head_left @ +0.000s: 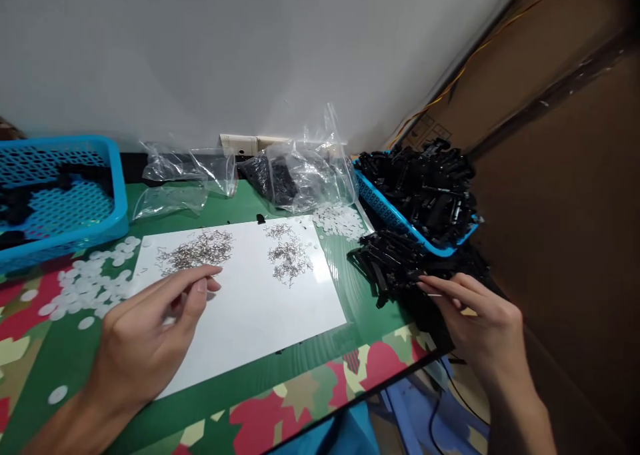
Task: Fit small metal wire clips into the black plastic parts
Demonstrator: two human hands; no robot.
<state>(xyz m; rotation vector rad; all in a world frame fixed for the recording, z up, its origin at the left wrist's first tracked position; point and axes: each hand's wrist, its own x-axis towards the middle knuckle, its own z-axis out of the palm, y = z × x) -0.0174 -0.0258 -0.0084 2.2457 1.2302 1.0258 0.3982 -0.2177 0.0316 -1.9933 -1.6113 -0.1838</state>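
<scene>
My left hand (153, 328) hovers over the left part of a white sheet (250, 315), thumb and fingertips drawn together in a pinch. Whatever may be between them is too small to see. Just beyond those fingertips lies a pile of small bent metal pieces, like tiny springs (203, 249); a second such pile (289, 258) is farther right on the sheet. My right hand (483, 318) is closed at the near edge of a heap of black plastic parts (393, 258), its fingertips pinching one dark part there. Much of that part is hidden by the fingers.
At right, a blue basket (395, 215) is heaped with black parts; another blue basket (123, 198) stands left. White discs (95, 285) lie scattered left, with more small white discs (340, 221) behind the sheet. Clear plastic bags (315, 175) lie along the wall. Cardboard (565, 228) borders the right.
</scene>
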